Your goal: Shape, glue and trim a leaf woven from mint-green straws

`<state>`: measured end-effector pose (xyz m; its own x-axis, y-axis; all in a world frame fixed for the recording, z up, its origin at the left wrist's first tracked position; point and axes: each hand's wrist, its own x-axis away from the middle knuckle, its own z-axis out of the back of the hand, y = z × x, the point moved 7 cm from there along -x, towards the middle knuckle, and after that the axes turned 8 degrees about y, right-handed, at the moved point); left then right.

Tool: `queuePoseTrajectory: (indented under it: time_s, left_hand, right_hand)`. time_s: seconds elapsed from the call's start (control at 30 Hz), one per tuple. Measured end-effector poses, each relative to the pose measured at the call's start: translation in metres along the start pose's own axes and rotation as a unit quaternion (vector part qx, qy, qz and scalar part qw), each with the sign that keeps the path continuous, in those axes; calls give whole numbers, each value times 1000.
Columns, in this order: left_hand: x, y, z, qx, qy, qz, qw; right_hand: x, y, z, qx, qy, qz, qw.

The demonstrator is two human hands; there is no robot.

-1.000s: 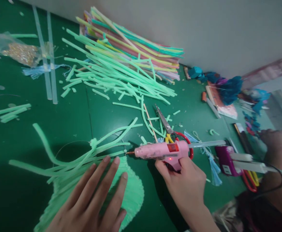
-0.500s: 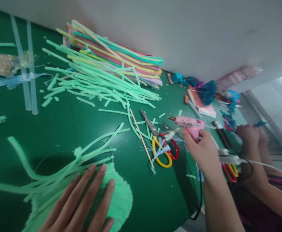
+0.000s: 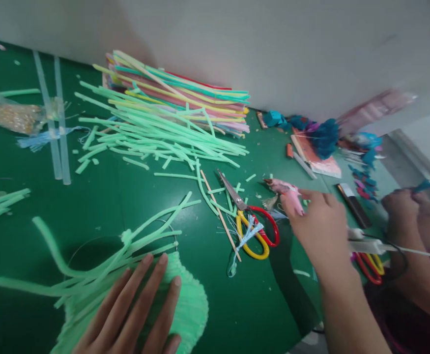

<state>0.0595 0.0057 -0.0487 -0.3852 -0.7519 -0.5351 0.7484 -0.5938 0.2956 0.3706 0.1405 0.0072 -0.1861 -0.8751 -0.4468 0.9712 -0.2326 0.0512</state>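
Note:
My left hand (image 3: 133,309) lies flat, fingers spread, on a mint-green fan-shaped piece (image 3: 188,305) made of fuzzy stems, with long loose stems (image 3: 126,246) trailing off to the left. My right hand (image 3: 316,228) reaches out to the right and is closed on the handle of a pink glue gun (image 3: 286,191), which is low over the green table (image 3: 100,196) with its nozzle pointing left. Both the hand and the gun are blurred by motion. Red- and yellow-handled scissors (image 3: 253,223) lie just left of the gun.
A heap of green stems (image 3: 156,135) and a coloured bundle (image 3: 185,101) lie by the wall. Two clear glue sticks (image 3: 58,123) and a glitter bag (image 3: 12,115) are far left. Another person's hands (image 3: 408,211) work at the right, near a white power strip (image 3: 365,244).
My right hand has carried the glue gun away from the green fan, rightward past the scissors, and lowered it toward the table. My left hand stays on the fan.

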Motion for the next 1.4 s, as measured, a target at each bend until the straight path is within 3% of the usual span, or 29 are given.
queuePoseTrajectory:
  time_s: [0.03, 0.1, 0.2, 0.23, 0.3, 0.43, 0.57, 0.87, 0.97, 1.1, 1.4]
  left_hand:
    - [0, 0, 0, -10, -7, -20, 1000]
    - [0, 0, 2, -27, -20, -60, 998]
    - [-1, 0, 3, -29, -35, -74, 996]
    - [-1, 0, 3, -26, -33, -70, 997]
    - [-3, -1, 5, -20, -23, -55, 998]
    - [-3, 3, 3, -27, -31, -61, 997]
    - [-4, 2, 3, -13, -17, -13, 1000]
    - [-2, 2, 0, -21, -28, -5, 999]
    - [-1, 4, -2, -33, -44, -28, 998]
    - [-1, 3, -1, -25, -39, 2, 999]
    - [-3, 2, -2, -10, -38, 22, 999]
  right_hand:
    - [7, -18, 19, -57, 35, 25, 997]
    - [25, -63, 51, -226, 35, 105, 968]
    - [56, -138, 74, -427, -104, 277, 855]
    - [61, -154, 79, -466, -108, 319, 818]
    - [66, -179, 74, -474, -129, 382, 783]
    - [65, -199, 43, -390, -163, 475, 772]
    - [63, -199, 33, -361, -179, 505, 763]
    - [64, -199, 26, -356, -206, 511, 755]
    - [64, -197, 25, -361, -207, 511, 752]
    - [67, -194, 24, -363, -211, 505, 754]
    - [64, -186, 23, -404, -167, 462, 772]
